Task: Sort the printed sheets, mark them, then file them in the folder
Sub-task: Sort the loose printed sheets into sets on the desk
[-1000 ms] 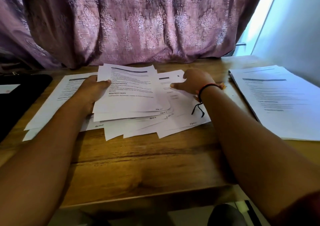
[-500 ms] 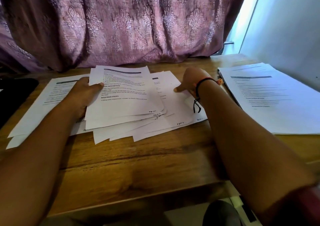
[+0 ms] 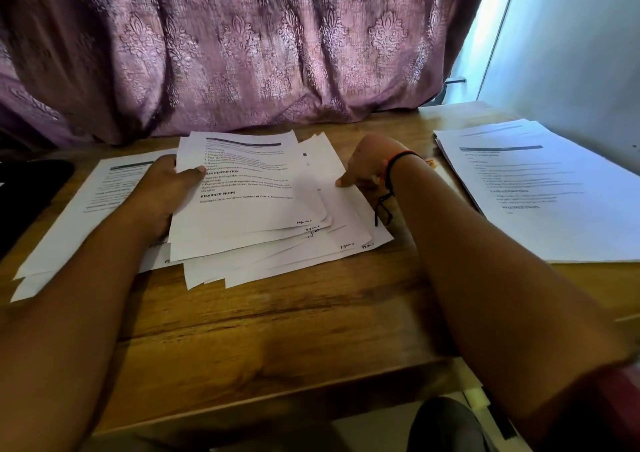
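- left grip (image 3: 166, 183) curls round the left edge of the fanned sheets (image 3: 249, 219), thumb on top.
- right grip (image 3: 369, 164) pinches their right side.
- the fan has drawn narrower, mid-surface (image 3: 277, 330); likely squaring up before filing.

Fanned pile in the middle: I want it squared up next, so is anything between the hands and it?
Nothing visible. The left hand grips the left edge of the fanned pile, thumb on top, and the thumb of the right hand rests on its right side.
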